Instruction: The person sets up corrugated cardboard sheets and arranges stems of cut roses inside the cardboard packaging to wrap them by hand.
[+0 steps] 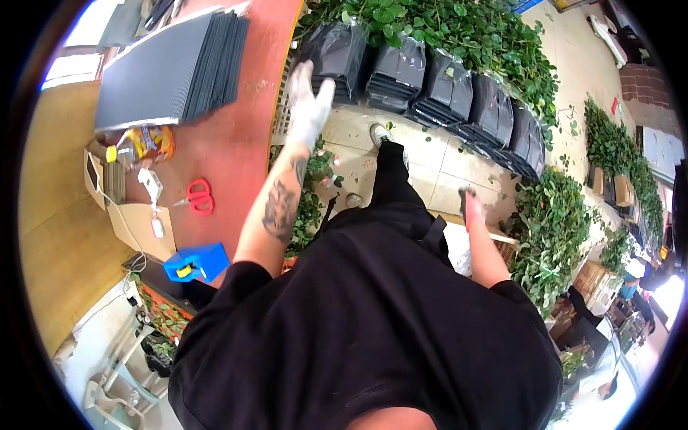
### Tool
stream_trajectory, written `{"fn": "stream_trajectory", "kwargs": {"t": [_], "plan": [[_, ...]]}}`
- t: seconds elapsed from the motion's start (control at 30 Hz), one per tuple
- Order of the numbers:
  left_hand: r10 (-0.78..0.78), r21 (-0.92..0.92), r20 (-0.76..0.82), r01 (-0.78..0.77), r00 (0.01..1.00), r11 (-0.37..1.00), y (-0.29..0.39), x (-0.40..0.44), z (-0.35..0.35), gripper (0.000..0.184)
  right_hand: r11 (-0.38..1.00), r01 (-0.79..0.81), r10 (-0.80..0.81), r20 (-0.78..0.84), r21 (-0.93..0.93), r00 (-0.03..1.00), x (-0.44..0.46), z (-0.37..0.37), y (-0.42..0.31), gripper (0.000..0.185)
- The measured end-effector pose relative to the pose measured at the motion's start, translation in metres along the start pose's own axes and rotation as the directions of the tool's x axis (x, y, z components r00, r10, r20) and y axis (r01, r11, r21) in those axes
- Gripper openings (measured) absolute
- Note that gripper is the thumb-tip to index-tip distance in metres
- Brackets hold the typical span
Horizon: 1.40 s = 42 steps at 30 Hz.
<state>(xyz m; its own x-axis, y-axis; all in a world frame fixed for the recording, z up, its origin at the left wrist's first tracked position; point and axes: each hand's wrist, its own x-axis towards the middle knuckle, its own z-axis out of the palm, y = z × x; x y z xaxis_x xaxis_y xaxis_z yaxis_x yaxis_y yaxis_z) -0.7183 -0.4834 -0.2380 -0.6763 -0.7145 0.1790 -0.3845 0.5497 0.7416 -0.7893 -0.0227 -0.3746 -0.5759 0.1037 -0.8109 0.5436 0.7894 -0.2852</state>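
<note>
My left hand [309, 107], in a whitish glove, is raised beside the edge of the red table [244, 129]. Its fingers are spread and nothing is in them. Just beyond it stand wrapped flower bundles [335, 54] in black sleeves, with leafy stems [444, 32] on their far side. My right hand [471, 206] hangs low by my right side, with something dark along it, perhaps part of a glove. Its fingers are too small and foreshortened to read. Near it are the leafy stems [548, 233] of another pile.
On the table lie a stack of dark sheets [168, 75], red-handled scissors [199, 197], a blue tape dispenser [197, 263] and a snack bag [154, 142]. A pale chair [122, 380] stands behind left. Loose leaves are scattered over the tiled floor [430, 154]. More greenery [616, 147] lies further right.
</note>
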Motion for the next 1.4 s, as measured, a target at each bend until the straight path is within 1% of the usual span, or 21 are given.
{"fn": "stream_trajectory", "kwargs": {"t": [0.07,0.1,0.13,0.17,0.2,0.23,0.3,0.4,0.47,0.57,0.67,0.73,0.8,0.87,0.9,1.0,1.03,1.1,1.2,1.33,1.4], "plan": [[0.040,-0.249,0.086,-0.017,0.995,0.968,-0.001,-0.071,-0.017,0.053,0.950,0.126,-0.190,-0.208,-0.287,0.960,0.027,0.041,0.142,0.042],[-0.084,-0.297,0.225,0.151,0.971,0.943,-0.012,-0.111,-0.022,0.051,0.953,0.136,-0.091,0.172,-0.269,0.981,0.004,0.043,0.163,0.038],[-0.146,-0.194,0.410,0.243,0.900,0.951,-0.035,-0.150,-0.026,0.051,0.955,0.137,-0.050,0.310,-0.264,0.949,-0.017,0.055,0.188,0.037],[-0.107,-0.028,0.515,0.142,0.850,0.989,-0.034,-0.180,-0.040,0.052,0.963,0.131,-0.034,0.372,-0.237,0.928,-0.036,0.069,0.208,0.036],[-0.206,-0.075,0.636,0.326,0.744,0.942,-0.037,-0.214,-0.053,0.051,0.970,0.126,-0.029,0.414,-0.210,0.910,-0.051,0.081,0.221,0.035],[-0.298,-0.132,0.652,0.491,0.697,0.861,-0.082,-0.262,-0.040,0.051,0.975,0.123,-0.029,0.438,-0.187,0.899,-0.061,0.092,0.231,0.034],[-0.388,0.135,0.710,0.427,0.588,0.894,-0.086,-0.305,-0.069,0.054,0.983,0.127,-0.050,0.477,-0.131,0.878,-0.071,0.106,0.241,0.032],[-0.464,0.170,0.721,0.518,0.514,0.838,-0.105,-0.345,-0.091,0.057,0.988,0.149,-0.112,0.488,-0.038,0.865,-0.073,0.112,0.239,0.029],[-0.616,0.345,0.694,0.579,0.373,0.739,-0.131,-0.365,-0.090,0.055,0.985,0.168,-0.167,0.476,0.040,0.864,-0.072,0.107,0.236,0.027],[-0.655,0.495,0.707,0.476,0.265,0.727,-0.150,-0.374,-0.088,0.053,0.970,0.176,-0.229,0.389,0.168,0.892,-0.054,0.085,0.214,0.024],[-0.630,0.422,0.700,0.517,0.336,0.745,-0.121,-0.364,-0.084,0.051,0.975,0.114,-0.159,0.246,0.188,0.956,-0.040,0.046,0.177,0.017],[-0.596,0.395,0.713,0.491,0.369,0.776,-0.102,-0.352,-0.076,0.052,0.985,0.170,-0.173,0.133,0.037,0.976,-0.031,0.029,0.153,0.014],[-0.556,0.357,0.721,0.466,0.414,0.809,-0.084,-0.335,-0.066,0.053,0.978,0.201,-0.205,0.089,0.050,0.975,-0.026,0.021,0.136,0.015],[-0.491,0.343,0.771,0.384,0.406,0.857,-0.071,-0.319,-0.056,0.053,0.972,0.233,-0.235,0.115,0.034,0.965,-0.016,0.020,0.125,0.017],[-0.426,0.299,0.746,0.314,0.512,0.901,-0.073,-0.321,-0.050,0.052,0.973,0.230,-0.231,0.146,0.026,0.962,-0.024,0.018,0.111,0.018],[-0.391,0.244,0.709,0.316,0.587,0.917,-0.080,-0.321,-0.035,0.053,0.920,0.368,-0.338,0.200,-0.135,0.920,-0.025,0.030,0.092,0.021],[-0.411,0.287,0.751,0.305,0.517,0.908,-0.070,-0.312,-0.040,0.054,0.918,0.360,-0.326,0.202,-0.167,0.924,-0.022,0.039,0.088,0.020],[-0.418,0.247,0.728,0.362,0.543,0.899,-0.078,-0.314,-0.037,0.053,0.910,0.360,-0.294,0.295,-0.204,0.909,-0.048,0.048,0.063,0.026],[-0.425,0.045,0.680,0.545,0.598,0.838,-0.090,-0.326,-0.028,0.044,0.683,0.634,-0.458,0.462,-0.364,0.759,-0.074,0.056,0.030,0.038],[-0.525,0.064,0.609,0.623,0.595,0.780,-0.126,-0.346,-0.005,0.045,0.547,0.701,-0.454,0.541,-0.458,0.708,-0.086,0.057,0.000,0.039],[-0.592,0.148,0.612,0.659,0.525,0.737,-0.142,-0.357,0.007,0.047,0.516,0.674,-0.411,0.537,-0.529,0.736,-0.104,0.052,-0.013,0.039]]}}
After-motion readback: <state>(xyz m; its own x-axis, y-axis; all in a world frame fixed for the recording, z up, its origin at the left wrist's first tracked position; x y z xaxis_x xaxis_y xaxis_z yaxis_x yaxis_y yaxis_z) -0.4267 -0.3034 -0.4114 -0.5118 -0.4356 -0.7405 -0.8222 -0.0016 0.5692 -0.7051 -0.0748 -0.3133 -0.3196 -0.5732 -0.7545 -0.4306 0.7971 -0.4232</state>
